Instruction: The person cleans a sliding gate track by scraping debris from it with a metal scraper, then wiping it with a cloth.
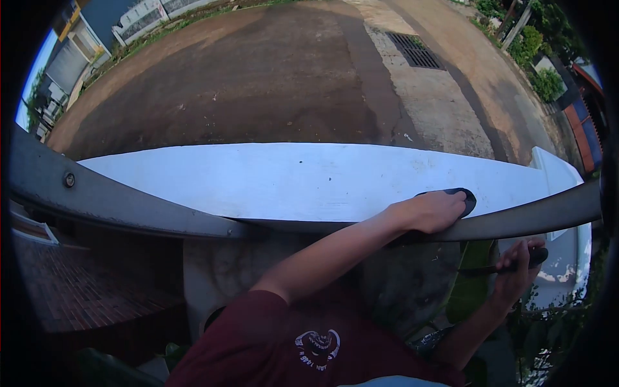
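Observation:
My left hand point(437, 211) reaches across to the right and rests on top of the white ledge point(271, 180). Its fingers are closed over a dark, rounded object point(469, 202), mostly covered by the hand, so I cannot make out its kind. Lower and further right, my right hand point(516, 269) is wrapped round a black-handled tool point(538, 257). A narrow dark end, like a blade, points left from that hand in front of a large green leaf point(469, 290); its exact shape is lost in shadow.
A grey metal rail point(148, 216) runs along the near side of the ledge, passing close under my left hand. Beyond lies a paved road point(258, 71) with a drain grate point(416, 51). Leafy plants point(548, 342) grow at lower right, and brick paving point(97, 277) shows at lower left.

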Demonstrator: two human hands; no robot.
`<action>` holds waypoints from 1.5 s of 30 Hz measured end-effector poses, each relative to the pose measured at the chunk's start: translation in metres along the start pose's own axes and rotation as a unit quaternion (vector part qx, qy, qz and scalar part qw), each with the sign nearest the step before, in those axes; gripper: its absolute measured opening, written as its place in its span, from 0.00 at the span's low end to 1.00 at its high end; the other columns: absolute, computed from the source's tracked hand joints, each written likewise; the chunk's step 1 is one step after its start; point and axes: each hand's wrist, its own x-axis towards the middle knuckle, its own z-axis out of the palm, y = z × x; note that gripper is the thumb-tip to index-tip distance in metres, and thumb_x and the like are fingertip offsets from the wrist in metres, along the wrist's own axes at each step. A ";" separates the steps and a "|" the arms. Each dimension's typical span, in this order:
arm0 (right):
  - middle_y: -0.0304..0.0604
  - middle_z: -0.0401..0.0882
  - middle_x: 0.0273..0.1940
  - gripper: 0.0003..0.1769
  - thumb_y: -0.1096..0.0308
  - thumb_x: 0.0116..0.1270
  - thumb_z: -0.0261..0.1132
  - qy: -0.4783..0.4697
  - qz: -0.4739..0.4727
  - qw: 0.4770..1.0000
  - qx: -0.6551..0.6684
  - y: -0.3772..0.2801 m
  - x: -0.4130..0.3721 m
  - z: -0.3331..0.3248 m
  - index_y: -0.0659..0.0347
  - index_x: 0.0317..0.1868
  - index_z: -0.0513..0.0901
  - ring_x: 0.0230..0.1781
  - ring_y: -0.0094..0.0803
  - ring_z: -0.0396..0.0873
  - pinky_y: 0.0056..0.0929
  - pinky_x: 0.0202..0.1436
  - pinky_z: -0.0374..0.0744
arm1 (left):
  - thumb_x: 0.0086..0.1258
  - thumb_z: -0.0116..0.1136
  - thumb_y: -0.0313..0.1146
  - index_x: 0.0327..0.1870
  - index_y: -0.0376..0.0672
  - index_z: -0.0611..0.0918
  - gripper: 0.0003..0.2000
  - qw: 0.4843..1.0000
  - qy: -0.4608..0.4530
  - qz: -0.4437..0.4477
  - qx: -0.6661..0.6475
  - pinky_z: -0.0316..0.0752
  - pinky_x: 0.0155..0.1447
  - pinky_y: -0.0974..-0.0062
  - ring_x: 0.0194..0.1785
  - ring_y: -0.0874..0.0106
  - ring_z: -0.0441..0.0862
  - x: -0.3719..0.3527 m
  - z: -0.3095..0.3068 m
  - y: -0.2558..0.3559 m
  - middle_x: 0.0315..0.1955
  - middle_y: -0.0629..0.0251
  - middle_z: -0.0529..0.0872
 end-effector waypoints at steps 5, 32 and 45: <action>0.37 0.67 0.24 0.08 0.77 0.70 0.59 0.009 -0.004 1.000 -0.017 -0.012 -0.005 0.008 0.58 0.42 0.68 0.18 0.21 0.66 0.21 0.18 0.71 | 0.76 0.30 0.43 0.43 0.33 0.73 0.21 0.998 -0.051 -0.004 0.041 0.69 0.51 0.54 0.44 0.43 0.77 0.002 -0.007 0.000 0.37 0.38 0.79; 0.46 0.74 0.45 0.21 0.51 0.78 0.49 -0.035 -0.113 0.992 0.045 0.010 0.035 -0.018 0.59 0.57 0.73 0.39 0.36 0.72 0.41 0.45 0.77 | 0.77 0.32 0.41 0.45 0.33 0.77 0.21 0.999 0.037 0.009 -0.002 0.73 0.46 0.49 0.34 0.42 0.80 -0.009 0.004 -0.001 0.26 0.42 0.82; 0.41 0.73 0.37 0.25 0.48 0.80 0.40 -0.221 -0.043 0.973 0.047 -0.011 0.061 0.008 0.51 0.67 0.68 0.31 0.30 0.72 0.38 0.33 0.81 | 0.72 0.47 0.34 0.47 0.28 0.75 0.14 0.975 0.174 0.103 -0.090 0.71 0.33 0.60 0.25 0.47 0.77 -0.037 0.007 -0.026 0.21 0.49 0.78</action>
